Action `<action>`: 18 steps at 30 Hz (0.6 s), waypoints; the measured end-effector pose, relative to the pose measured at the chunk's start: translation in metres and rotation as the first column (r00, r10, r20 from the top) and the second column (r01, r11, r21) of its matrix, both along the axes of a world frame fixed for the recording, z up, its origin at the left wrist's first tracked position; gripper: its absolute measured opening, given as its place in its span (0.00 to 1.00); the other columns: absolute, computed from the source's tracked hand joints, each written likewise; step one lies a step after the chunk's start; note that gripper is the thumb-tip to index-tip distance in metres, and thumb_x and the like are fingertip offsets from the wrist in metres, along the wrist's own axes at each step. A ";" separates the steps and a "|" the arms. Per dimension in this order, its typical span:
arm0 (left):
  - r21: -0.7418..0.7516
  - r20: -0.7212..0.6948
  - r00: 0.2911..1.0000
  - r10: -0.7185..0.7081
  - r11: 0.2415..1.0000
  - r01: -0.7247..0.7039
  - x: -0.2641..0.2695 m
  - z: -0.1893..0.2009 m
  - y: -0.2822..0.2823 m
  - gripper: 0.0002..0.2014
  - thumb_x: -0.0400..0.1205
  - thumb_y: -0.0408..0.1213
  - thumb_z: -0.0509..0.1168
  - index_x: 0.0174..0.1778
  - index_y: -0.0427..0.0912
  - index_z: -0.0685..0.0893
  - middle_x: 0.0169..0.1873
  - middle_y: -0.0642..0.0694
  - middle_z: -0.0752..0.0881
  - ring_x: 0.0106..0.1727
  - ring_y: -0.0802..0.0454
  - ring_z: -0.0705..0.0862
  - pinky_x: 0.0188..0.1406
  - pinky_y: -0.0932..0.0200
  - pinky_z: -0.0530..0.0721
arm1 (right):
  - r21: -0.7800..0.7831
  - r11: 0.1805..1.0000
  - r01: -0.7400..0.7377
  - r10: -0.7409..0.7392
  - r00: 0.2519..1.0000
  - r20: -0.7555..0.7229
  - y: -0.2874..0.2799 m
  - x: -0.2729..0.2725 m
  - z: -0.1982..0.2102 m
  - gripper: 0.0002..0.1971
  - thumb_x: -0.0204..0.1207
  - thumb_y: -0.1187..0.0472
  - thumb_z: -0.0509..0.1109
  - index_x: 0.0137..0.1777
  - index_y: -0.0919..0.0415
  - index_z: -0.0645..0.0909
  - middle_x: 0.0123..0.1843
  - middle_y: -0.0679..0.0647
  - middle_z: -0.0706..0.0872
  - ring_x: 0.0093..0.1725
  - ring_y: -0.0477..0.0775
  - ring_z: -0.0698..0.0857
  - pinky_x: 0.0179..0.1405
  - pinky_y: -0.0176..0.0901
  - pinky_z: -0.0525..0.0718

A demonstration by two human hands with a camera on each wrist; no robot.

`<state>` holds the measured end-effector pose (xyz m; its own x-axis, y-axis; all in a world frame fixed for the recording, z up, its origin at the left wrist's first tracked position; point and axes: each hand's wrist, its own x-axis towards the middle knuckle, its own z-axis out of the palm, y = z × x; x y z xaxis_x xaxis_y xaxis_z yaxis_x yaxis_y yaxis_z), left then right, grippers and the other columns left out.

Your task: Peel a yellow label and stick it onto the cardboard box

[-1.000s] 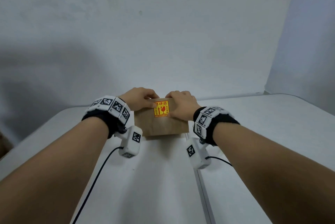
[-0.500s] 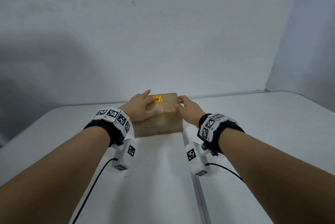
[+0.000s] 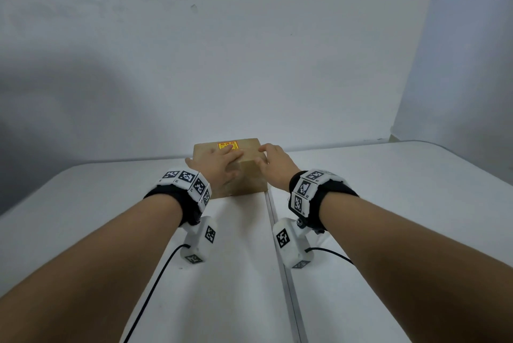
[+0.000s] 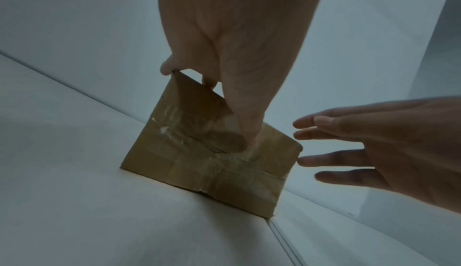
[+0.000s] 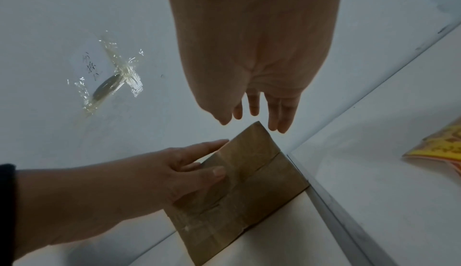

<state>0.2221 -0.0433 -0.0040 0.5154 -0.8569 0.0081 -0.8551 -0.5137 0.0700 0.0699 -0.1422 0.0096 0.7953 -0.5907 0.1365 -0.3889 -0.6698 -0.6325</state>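
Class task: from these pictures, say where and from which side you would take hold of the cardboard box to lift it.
Probably by the two opposite side walls of the cardboard box, one hand from each side. Its flat upright faces offer parallel surfaces. The left hand already lies on top over the yellow label; the right hand is open beside the right wall.

- Table [image 3: 402, 204]: white top, made of two panels.
- Seam [image 3: 280, 259]: a narrow metal strip between the two panels, running from the near edge toward the wall.
- Wall [image 3: 249, 65]: plain white, directly behind the table; a second wall face meets it at a corner on the right.
- Tape [image 5: 119, 75]: clear strips crossed over a dark oval patch on the wall, with handwritten marks just beside it; the marks are not legible.
- Sheet [image 5: 441, 150]: yellow with red print, lying flat on the right panel, cut off by the right wrist view's edge.
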 end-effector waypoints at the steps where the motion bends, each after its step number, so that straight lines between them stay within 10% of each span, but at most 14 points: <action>1: 0.007 0.014 1.000 -0.012 1.000 0.011 -0.004 -0.001 0.000 0.31 0.76 0.64 0.56 0.73 0.82 0.49 0.83 0.61 0.53 0.84 0.44 0.54 0.71 0.26 0.60 | -0.008 1.000 -0.006 0.006 1.000 0.003 0.001 -0.002 0.001 0.21 0.85 0.59 0.56 0.76 0.65 0.66 0.77 0.62 0.68 0.72 0.59 0.75 0.69 0.43 0.69; 8: -0.030 -0.047 0.999 0.006 1.000 -0.007 -0.029 0.017 0.024 0.32 0.80 0.52 0.62 0.80 0.65 0.57 0.85 0.56 0.50 0.84 0.43 0.56 0.71 0.21 0.62 | -0.030 1.000 -0.011 0.011 1.000 -0.012 0.016 -0.026 0.013 0.21 0.84 0.58 0.57 0.75 0.64 0.68 0.77 0.62 0.68 0.71 0.59 0.75 0.67 0.43 0.70; 12: -0.081 -0.062 0.997 -0.056 0.995 0.051 -0.038 0.032 0.042 0.32 0.78 0.48 0.61 0.80 0.59 0.61 0.84 0.54 0.56 0.83 0.49 0.60 0.79 0.43 0.64 | -0.048 0.999 -0.025 0.027 0.999 0.030 0.035 -0.037 0.024 0.20 0.83 0.60 0.57 0.74 0.62 0.70 0.75 0.62 0.70 0.68 0.59 0.77 0.65 0.42 0.71; 15: -0.155 -0.058 0.997 -0.042 0.987 0.032 -0.049 0.052 0.058 0.30 0.78 0.50 0.63 0.77 0.61 0.66 0.84 0.58 0.55 0.80 0.51 0.65 0.76 0.38 0.67 | -0.027 0.998 -0.065 0.068 0.989 0.129 0.052 -0.044 0.034 0.19 0.81 0.62 0.59 0.72 0.60 0.73 0.75 0.59 0.72 0.70 0.58 0.76 0.70 0.47 0.73; 18: -0.457 -0.009 0.995 -0.099 0.886 0.084 -0.077 0.098 0.087 0.22 0.83 0.41 0.63 0.75 0.53 0.74 0.79 0.52 0.69 0.72 0.50 0.77 0.70 0.58 0.72 | 0.026 0.991 -0.129 0.110 0.921 0.374 0.070 -0.060 0.065 0.16 0.82 0.60 0.61 0.68 0.55 0.77 0.72 0.53 0.77 0.66 0.53 0.80 0.63 0.46 0.79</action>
